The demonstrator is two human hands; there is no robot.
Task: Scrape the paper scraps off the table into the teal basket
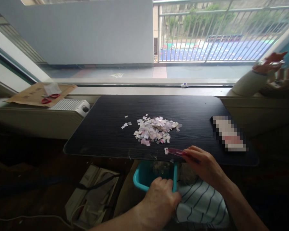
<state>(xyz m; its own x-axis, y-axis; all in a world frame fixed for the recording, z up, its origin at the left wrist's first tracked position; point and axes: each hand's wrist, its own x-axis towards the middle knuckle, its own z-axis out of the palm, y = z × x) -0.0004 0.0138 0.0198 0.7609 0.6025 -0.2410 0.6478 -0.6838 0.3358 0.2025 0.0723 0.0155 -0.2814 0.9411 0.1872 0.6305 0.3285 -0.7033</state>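
A loose heap of small white and pinkish paper scraps [156,128] lies on the black tabletop [101,128], with a few pieces apart on its left. My right hand [204,163] is closed on a thin, pink, see-through tool [177,152] held over the table's front edge. What kind of tool it is I cannot make out. One paper scrap [166,150] is at its tip, touching or just beside it. Below the edge, my left hand [162,192] grips the near rim of a teal plastic bin [138,181]. Something clear and shiny shows inside the bin.
A phone [228,133], its screen blurred out, lies at the table's right. Red-handled scissors [49,98] rest on brown paper [26,93] on the left sill. A white bag [93,195] is on the floor at left. A window runs behind the table, with a figurine [251,80] at right.
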